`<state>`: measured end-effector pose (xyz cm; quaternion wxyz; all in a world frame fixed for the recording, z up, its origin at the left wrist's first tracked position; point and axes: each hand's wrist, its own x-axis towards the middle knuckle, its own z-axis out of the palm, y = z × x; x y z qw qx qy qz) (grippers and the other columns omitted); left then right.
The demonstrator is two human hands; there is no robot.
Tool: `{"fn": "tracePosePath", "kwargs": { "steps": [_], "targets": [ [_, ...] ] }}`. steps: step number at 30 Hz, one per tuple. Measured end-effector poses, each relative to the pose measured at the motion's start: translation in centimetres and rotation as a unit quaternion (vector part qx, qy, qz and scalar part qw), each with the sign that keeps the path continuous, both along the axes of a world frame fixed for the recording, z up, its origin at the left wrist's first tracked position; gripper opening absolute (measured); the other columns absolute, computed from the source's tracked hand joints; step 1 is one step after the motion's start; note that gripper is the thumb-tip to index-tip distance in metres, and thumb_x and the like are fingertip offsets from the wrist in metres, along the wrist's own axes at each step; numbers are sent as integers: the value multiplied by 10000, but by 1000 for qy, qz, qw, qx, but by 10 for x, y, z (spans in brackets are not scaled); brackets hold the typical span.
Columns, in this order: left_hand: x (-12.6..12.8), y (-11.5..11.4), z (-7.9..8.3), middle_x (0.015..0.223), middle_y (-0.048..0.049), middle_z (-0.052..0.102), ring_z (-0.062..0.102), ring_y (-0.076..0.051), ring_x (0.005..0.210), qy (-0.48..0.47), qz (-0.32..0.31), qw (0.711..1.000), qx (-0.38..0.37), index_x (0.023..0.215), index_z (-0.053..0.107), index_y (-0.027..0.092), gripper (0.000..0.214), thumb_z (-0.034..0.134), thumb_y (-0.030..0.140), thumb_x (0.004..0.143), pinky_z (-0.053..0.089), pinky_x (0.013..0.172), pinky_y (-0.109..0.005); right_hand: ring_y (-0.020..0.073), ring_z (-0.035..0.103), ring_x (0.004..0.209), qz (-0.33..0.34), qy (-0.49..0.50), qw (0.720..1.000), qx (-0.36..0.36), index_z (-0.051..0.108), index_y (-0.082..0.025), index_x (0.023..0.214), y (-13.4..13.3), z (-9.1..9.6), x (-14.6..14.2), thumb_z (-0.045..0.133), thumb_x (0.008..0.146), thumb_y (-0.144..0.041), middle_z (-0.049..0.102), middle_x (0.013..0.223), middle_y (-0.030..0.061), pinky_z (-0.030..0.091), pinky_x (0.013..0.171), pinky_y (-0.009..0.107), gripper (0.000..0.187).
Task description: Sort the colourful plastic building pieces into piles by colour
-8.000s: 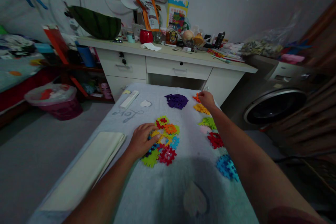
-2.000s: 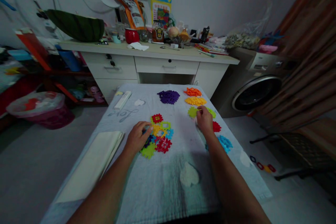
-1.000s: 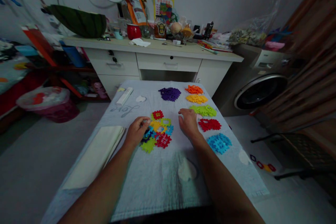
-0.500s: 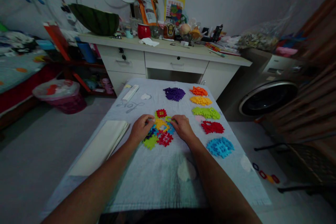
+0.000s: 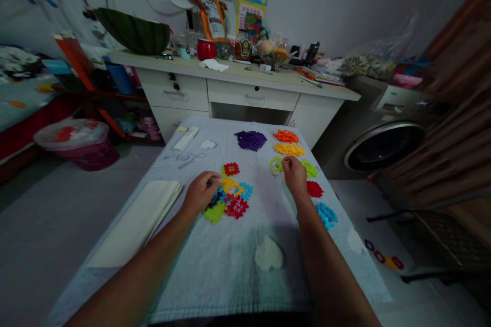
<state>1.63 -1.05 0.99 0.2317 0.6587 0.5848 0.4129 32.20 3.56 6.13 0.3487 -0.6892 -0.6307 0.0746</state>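
Observation:
Bright plastic interlocking blocks lie in piles on a cloth-covered table (image 5: 230, 260). My left hand (image 5: 201, 193) is curled at the left edge of a mixed pile (image 5: 231, 185) of yellow, red, blue and green blocks. Its fingertips are pinched by the yellow ones; whatever they hold is hidden. Over at the green pile (image 5: 308, 167), my right hand (image 5: 296, 176) pinches at the edge of a green block (image 5: 275, 165). This hand partly covers the pile. Just beyond my left fingertips lies a red square block (image 5: 231, 169).
Purple (image 5: 251, 140), orange (image 5: 286, 136), yellow (image 5: 289, 149), red (image 5: 315, 189) and blue (image 5: 327, 214) piles sit apart. Folded white cloth (image 5: 136, 222) and a white box (image 5: 186, 139) lie left. Behind stands a cluttered desk (image 5: 230, 76); a washing machine (image 5: 383, 127) is at right.
My right hand has moved right, from the mixed pile to the green pile. A green block has left the mixed pile's upper right. My left hand stays beside the mixed pile.

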Motion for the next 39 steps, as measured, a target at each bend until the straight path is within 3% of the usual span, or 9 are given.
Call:
{"fn": "tracePosePath", "kwargs": {
  "steps": [4,7,15,20,23,26,31,35,39],
  "targets": [
    [0,1,-1,886,-22,685,624,-175,754,2,-1,1000,0,909,671,214,281,548,448,814,498,751,-306,178,575,680,-100,-24,994,-27,683,-172,914,13,17,40,521,833,-216,683,754,45,378,662,264,187],
    [0,1,-1,892,-28,682,627,-177,763,5,-3,1000,5,915,670,209,288,537,447,822,495,746,-305,175,585,697,-131,-34,990,-46,687,-178,875,19,18,56,540,805,-209,692,768,48,378,663,257,166],
    [0,0,-1,855,-16,680,623,-174,750,4,-3,1000,1,897,673,213,263,547,426,808,504,757,-303,189,603,717,-166,-76,981,-67,702,-174,840,15,4,55,505,805,-173,693,787,81,390,647,266,200],
    [-1,1,-3,881,-27,687,626,-179,758,0,-4,1000,3,892,674,208,255,544,410,805,503,762,-313,190,598,709,-188,-96,975,-67,703,-175,879,4,7,53,485,837,-176,697,805,95,366,625,269,222],
    [-1,1,-3,878,-27,684,629,-178,757,1,-4,1000,0,899,674,207,258,544,413,811,498,749,-306,190,590,723,-145,-97,983,-53,695,-173,895,-2,11,35,482,854,-185,700,828,91,364,638,271,217],
    [-1,0,-2,878,-24,681,627,-176,759,3,-7,1000,-2,904,672,210,253,542,409,818,494,744,-301,180,578,714,-43,-85,994,-44,683,-181,872,-7,8,0,501,848,-182,692,799,65,369,656,265,183],
    [-1,-1,-2,907,-26,680,628,-177,782,10,-6,1000,7,906,670,209,234,539,386,825,493,754,-302,180,583,817,145,-58,988,-10,673,-173,871,-20,-18,-61,529,865,-191,675,869,69,399,761,273,146],
    [-1,-1,-3,931,-26,683,632,-174,790,8,0,1000,4,912,668,211,234,539,387,828,497,757,-297,192,570,922,204,-63,977,-24,685,-173,923,-28,-40,-79,561,893,-248,662,953,81,393,871,309,148],
    [-1,0,-2,943,-29,681,629,-174,793,1,4,1000,1,931,666,204,253,537,394,824,497,772,-301,200,546,967,223,-79,971,-40,692,-180,920,-31,-46,-78,577,903,-295,651,983,79,365,900,330,163]
  ]
}}
